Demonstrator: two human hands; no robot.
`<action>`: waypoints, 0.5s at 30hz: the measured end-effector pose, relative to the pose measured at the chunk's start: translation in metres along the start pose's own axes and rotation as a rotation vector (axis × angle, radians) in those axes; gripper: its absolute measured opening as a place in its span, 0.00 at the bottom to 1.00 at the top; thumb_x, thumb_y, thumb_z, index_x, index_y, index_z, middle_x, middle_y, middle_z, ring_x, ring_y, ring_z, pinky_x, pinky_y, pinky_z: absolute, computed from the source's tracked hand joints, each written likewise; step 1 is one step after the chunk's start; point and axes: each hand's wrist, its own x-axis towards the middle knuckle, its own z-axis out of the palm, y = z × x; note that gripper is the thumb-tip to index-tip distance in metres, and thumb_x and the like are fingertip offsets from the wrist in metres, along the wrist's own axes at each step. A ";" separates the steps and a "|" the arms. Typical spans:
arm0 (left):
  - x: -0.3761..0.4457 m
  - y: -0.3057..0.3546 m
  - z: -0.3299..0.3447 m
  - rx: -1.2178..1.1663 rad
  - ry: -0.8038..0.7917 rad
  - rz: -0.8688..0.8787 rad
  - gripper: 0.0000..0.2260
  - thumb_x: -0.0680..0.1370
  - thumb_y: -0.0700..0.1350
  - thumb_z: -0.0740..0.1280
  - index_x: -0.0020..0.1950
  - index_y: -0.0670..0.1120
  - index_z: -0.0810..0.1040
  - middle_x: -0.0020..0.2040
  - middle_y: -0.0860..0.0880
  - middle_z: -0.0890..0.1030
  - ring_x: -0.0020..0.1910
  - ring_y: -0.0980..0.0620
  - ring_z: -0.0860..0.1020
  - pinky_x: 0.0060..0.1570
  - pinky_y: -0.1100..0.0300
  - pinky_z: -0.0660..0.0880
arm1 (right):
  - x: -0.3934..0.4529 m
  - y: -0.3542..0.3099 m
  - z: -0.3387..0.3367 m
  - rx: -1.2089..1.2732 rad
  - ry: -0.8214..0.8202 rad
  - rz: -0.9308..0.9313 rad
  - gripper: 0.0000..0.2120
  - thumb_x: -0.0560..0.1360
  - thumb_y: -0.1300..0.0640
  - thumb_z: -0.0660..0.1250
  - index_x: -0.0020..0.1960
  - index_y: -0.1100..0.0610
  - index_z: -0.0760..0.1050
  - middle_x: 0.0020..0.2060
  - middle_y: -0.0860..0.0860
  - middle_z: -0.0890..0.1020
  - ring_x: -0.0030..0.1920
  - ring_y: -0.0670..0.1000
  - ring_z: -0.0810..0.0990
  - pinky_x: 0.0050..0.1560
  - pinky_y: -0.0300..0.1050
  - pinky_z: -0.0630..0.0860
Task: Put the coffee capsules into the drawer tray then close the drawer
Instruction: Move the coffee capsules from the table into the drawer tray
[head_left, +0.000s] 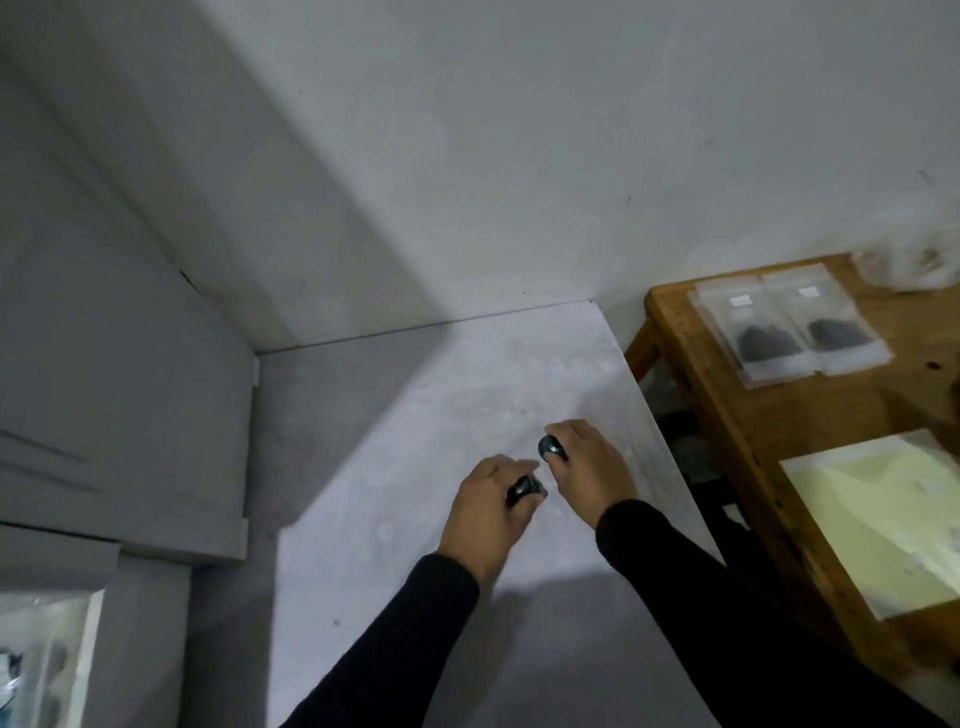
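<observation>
Dark round capsule (551, 448) clasped in right hand (587, 467), another capsule (523, 489) gripped by left hand (485, 512)

I see both hands over the pale worktop (415, 415), the left hand (485, 512) curled around one dark capsule (524, 488) and the right hand (587, 467) pinching another dark capsule (551, 447), the two close together but apart. Off to the right of my right hand stands a wooden table (779, 415) carrying clear packets (789, 322) with dark contents.
</observation>
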 end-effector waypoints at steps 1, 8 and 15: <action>0.000 -0.001 -0.002 -0.016 0.007 -0.007 0.14 0.76 0.50 0.65 0.62 0.54 0.76 0.54 0.55 0.78 0.52 0.62 0.73 0.50 0.82 0.62 | -0.001 -0.001 0.001 0.029 -0.002 0.003 0.16 0.77 0.58 0.61 0.65 0.58 0.70 0.61 0.54 0.75 0.60 0.53 0.74 0.61 0.44 0.71; -0.006 -0.007 -0.015 -0.240 0.102 -0.154 0.11 0.79 0.45 0.62 0.59 0.52 0.79 0.53 0.56 0.83 0.50 0.65 0.78 0.51 0.82 0.67 | -0.011 -0.008 0.004 0.175 0.028 -0.006 0.14 0.78 0.59 0.59 0.62 0.59 0.74 0.58 0.56 0.76 0.55 0.53 0.76 0.55 0.35 0.68; -0.004 -0.010 -0.019 -0.256 0.193 -0.166 0.13 0.78 0.38 0.61 0.55 0.49 0.82 0.52 0.55 0.82 0.51 0.62 0.77 0.51 0.83 0.64 | -0.008 -0.010 0.001 0.203 0.025 0.073 0.12 0.78 0.57 0.60 0.59 0.58 0.76 0.57 0.55 0.75 0.56 0.54 0.76 0.57 0.37 0.70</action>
